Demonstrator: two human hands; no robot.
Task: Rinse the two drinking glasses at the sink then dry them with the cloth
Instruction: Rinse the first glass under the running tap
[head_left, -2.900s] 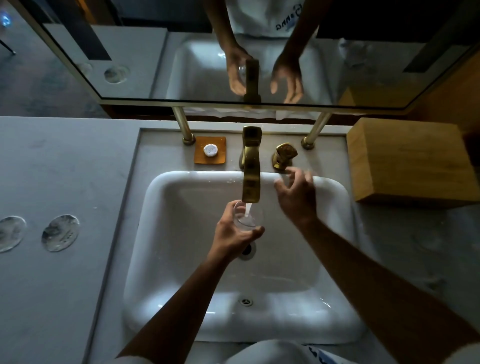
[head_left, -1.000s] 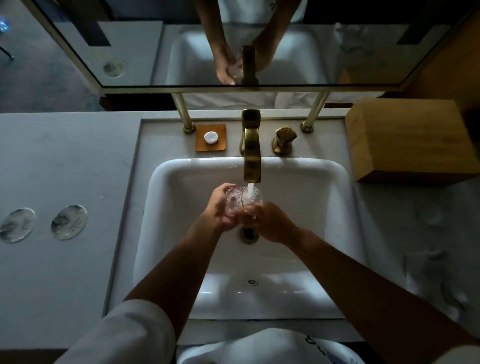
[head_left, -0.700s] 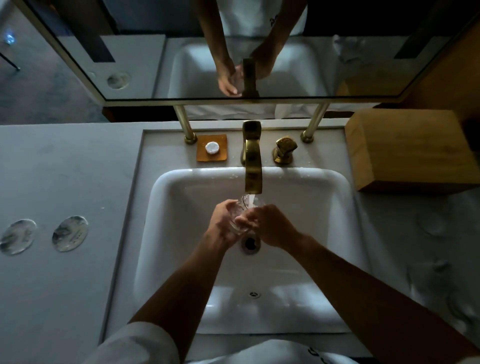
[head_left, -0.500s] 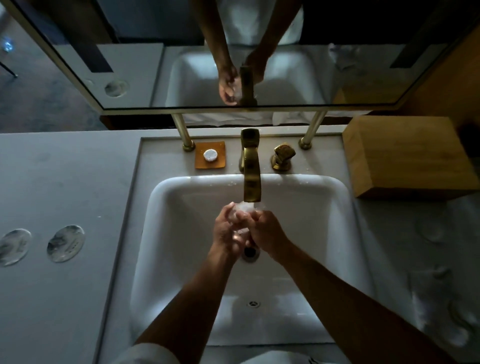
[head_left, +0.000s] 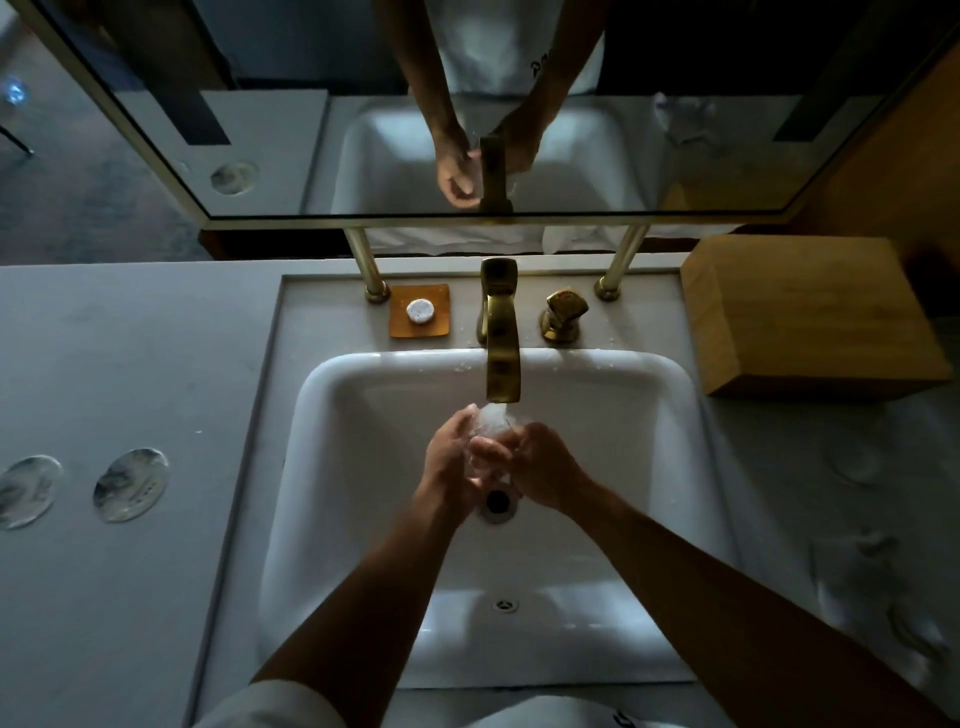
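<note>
Change since the earliest frame: your right hand (head_left: 540, 467) has left the tap handle (head_left: 563, 314) and closed in on the glass (head_left: 491, 423); both hands now meet under the spout.

Item 1, glass. Location: over the sink (head_left: 332, 467), directly below the brass faucet (head_left: 501, 343), above the drain (head_left: 497, 501). Water is running onto its upper end. It is clear and mostly hidden by your hands, so you cannot tell from here which way its mouth faces.

Item 2, left hand (head_left: 452, 462). At 9 o'clock of the glass, fingers curled round its wall, grasping it.

Item 3, right hand. At 3 o'clock of the glass, fingers bent in against it, thumb side toward you; it grips or rubs the glass, which of the two is not clear.

Item 4, second glass and cloth. Faint shapes lie on the dim counter at 3 to 4 o'clock of the sink; too dark to identify.

Item 5, other fittings. Soap dish (head_left: 420, 310) at 11 o'clock of the basin, wooden box (head_left: 810, 312) at 2 o'clock, two round coasters (head_left: 130, 486) at 9 o'clock.

Handling note: wet glass is likely slippery. Keep your left hand wrapped firmly, turn the glass so the stream reaches inside and rim, and hold it low over the basin, clear of the spout.
</note>
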